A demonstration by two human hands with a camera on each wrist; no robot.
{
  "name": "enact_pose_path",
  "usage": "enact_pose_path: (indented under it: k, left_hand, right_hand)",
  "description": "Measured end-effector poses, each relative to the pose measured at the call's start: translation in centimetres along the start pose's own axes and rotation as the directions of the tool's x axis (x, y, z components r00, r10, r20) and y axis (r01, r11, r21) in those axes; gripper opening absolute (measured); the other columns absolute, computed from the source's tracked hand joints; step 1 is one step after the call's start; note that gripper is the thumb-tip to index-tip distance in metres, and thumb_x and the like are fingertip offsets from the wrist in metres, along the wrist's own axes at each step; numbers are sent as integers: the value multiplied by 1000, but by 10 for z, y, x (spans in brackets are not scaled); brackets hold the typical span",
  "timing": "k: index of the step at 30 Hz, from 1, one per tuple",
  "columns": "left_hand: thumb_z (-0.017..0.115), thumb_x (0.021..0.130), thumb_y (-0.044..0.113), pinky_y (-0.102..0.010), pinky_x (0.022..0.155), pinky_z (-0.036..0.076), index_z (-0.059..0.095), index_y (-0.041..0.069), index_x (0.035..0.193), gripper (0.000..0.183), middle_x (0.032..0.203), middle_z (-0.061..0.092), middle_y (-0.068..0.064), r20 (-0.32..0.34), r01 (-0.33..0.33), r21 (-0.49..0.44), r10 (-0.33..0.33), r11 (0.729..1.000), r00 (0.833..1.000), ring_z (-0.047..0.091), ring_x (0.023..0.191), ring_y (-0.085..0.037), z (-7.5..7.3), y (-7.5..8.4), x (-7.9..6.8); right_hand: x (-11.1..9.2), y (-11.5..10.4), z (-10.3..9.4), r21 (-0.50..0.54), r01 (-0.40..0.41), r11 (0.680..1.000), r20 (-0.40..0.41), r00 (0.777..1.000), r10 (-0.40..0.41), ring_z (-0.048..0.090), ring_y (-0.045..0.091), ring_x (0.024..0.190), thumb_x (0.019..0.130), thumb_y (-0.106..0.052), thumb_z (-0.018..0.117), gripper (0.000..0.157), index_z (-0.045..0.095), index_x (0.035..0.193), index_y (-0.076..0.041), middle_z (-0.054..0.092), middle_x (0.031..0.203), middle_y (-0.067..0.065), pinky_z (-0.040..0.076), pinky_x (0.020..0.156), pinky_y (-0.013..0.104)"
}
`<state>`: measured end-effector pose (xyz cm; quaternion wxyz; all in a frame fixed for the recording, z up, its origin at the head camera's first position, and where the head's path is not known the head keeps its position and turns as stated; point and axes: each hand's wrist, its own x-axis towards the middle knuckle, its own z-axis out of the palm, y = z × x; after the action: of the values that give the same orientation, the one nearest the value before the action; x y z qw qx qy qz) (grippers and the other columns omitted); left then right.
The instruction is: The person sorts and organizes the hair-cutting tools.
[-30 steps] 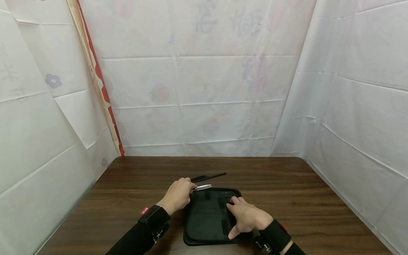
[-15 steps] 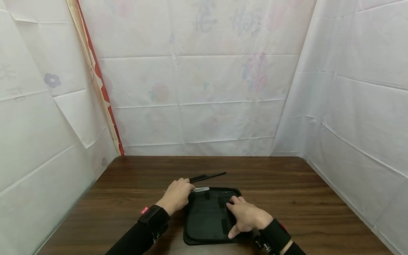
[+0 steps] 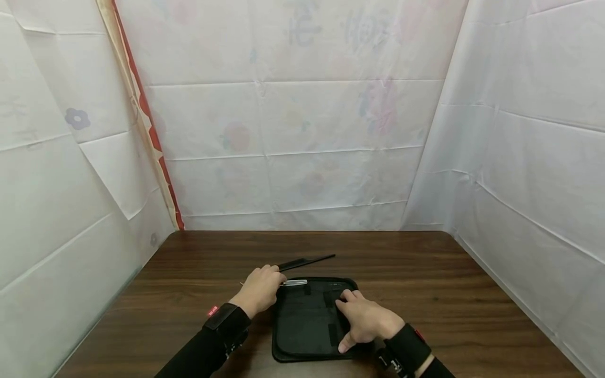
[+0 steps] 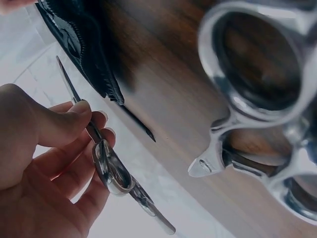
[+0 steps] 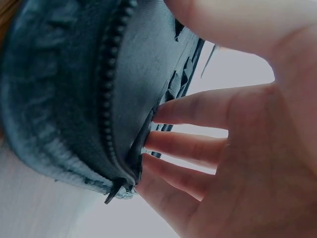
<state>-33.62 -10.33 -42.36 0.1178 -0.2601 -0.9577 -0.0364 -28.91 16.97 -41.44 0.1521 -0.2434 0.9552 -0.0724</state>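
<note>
My left hand [image 3: 259, 290] pinches a pair of silver scissors [image 4: 111, 168] between thumb and fingers, over the far left corner of a black zip case [image 3: 304, 325]. One silver end of them shows right of the hand in the head view; the ring handles hang below the fingers in the left wrist view. My right hand [image 3: 368, 319] rests on the right side of the case. Its fingers [image 5: 188, 146] are extended, fingertips at an inner flap beside the zipper [image 5: 106, 84]. Behind the case lies a black comb [image 3: 307, 261] with a thin tail, partly hidden by the left hand.
Close to the left wrist camera are the large ring handles of another pair of silver scissors [image 4: 257, 119], over the wooden tabletop [image 3: 402, 273]. White printed sheets [image 3: 293, 131] hang behind the table and along both sides.
My left hand and the scissors in it have shifted slightly left, and the scissors have turned closer to level. The right hand and the case stay put.
</note>
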Motion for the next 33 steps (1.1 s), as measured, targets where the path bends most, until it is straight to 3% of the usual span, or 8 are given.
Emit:
enact_pose_path:
  k: [11,23,33]
  left_hand:
    - [81,81,-2,-44,86,53,79,11,102,25,95,67,-3,49,17,4,-17,1000,999,64,95,-25,-1,-2,1]
    - [81,79,-4,-45,86,54,79,9,102,26,95,68,-4,63,13,4,-13,1000,998,65,94,-26,2,-9,-1]
    - [81,81,-3,-45,87,54,79,10,102,24,97,68,-5,73,-2,0,2,1000,997,65,98,-27,4,-4,1]
  right_hand:
    - [-1,-2,0,2,8,1000,-8,1000,-8,41,30,133,74,-50,88,94,51,148,-5,44,143,9,49,98,45]
    - [-2,-1,1,10,11,1000,-7,1000,-11,41,29,132,74,-49,88,94,51,148,-5,44,143,9,49,98,44]
    - [-2,1,3,-4,15,1000,-17,1000,-16,42,29,131,74,-50,88,94,51,148,-5,44,142,9,49,98,43]
